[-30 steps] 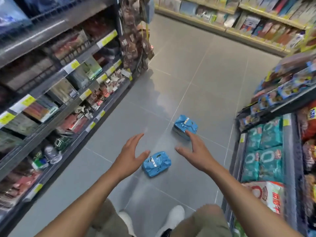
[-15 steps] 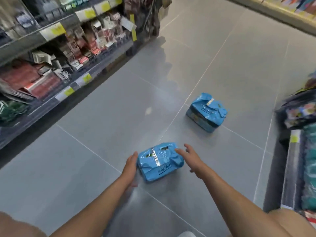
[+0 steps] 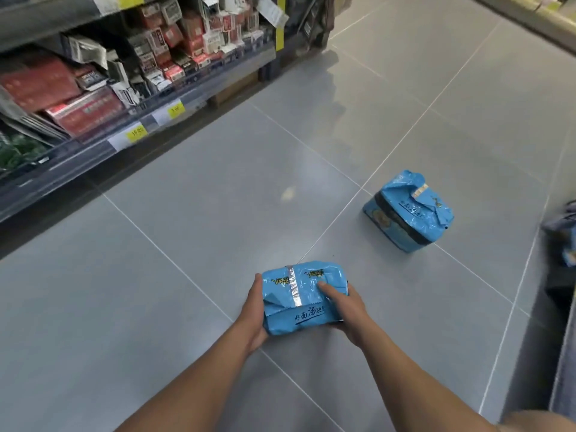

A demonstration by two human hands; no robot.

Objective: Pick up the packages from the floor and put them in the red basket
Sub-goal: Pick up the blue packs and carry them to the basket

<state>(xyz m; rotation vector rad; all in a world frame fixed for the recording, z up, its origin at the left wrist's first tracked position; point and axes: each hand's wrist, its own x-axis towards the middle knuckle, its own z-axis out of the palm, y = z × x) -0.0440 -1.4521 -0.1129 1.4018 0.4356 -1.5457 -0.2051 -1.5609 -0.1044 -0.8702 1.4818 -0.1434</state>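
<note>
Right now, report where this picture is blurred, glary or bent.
Head view, centre: the held package, between left hand and right hand, is sharp, print readable; the far package too. Head view, right edge: shelf goods smear into blur. Head view, floor: one small glare spot; the left shelf runs slanted, likely wide-lens distortion.

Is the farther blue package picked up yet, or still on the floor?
On the floor: the farther package rests on the grey tiles, untouched; the left hand and right hand grip the nearer package.
</note>
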